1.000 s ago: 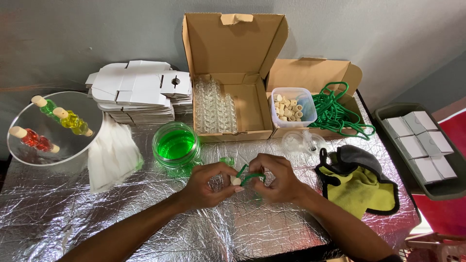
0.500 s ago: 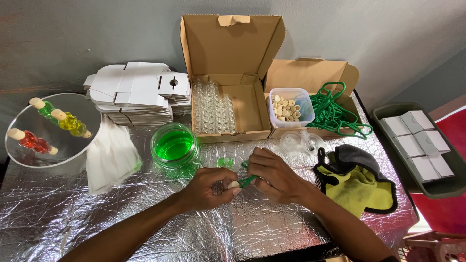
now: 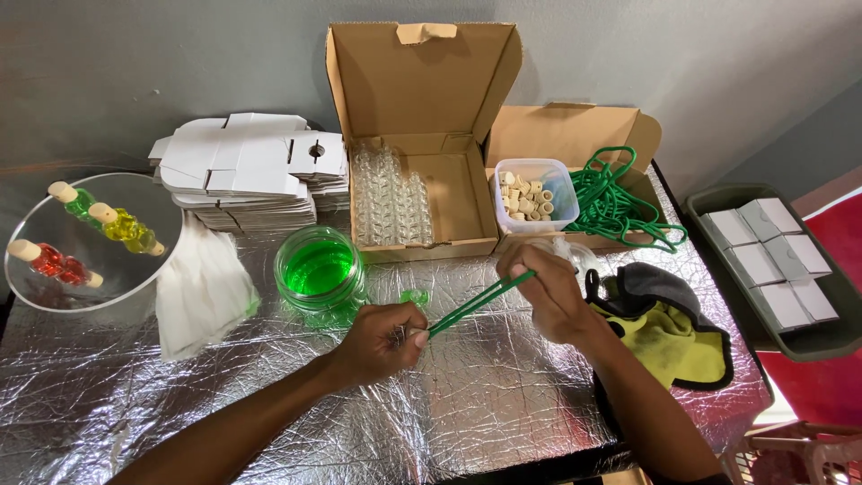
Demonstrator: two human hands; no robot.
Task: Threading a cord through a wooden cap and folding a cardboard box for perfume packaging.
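On the foil-covered table [image 3: 269, 422], both hands worked one green cord [image 3: 476, 304]. The left hand [image 3: 382, 341] was clenched, fingertips pinching the cord's lower end; something small seemed tucked in the fist, too hidden to tell what. The right hand [image 3: 543, 292] pinched the cord's upper end, fingers closed on it. The cord ran taut and doubled between the two grips, rising from left to right, clear of the foil.

Risks, judged from the layout: the open jar of green liquid [image 3: 319, 269] stood just beside the left hand, so a jerk of that wrist could knock it and spill onto the foil and the white cloth [image 3: 202, 287] next to it. If either pinch slipped, the taut cord would spring loose. A small green piece [image 3: 415, 296] lay on the foil near the left hand, easy to brush away.

Around them: a cardboard box [image 3: 422, 153] with rows of clear glass bottles [image 3: 388, 193], a plastic tub of corks [image 3: 534, 193], a heap of green cords [image 3: 620, 202], a stack of flat white cartons [image 3: 247, 171], a yellow and black cloth [image 3: 664, 328] under the right forearm, and corked bottles of coloured liquid on a round mirror [image 3: 54, 292] at far left.
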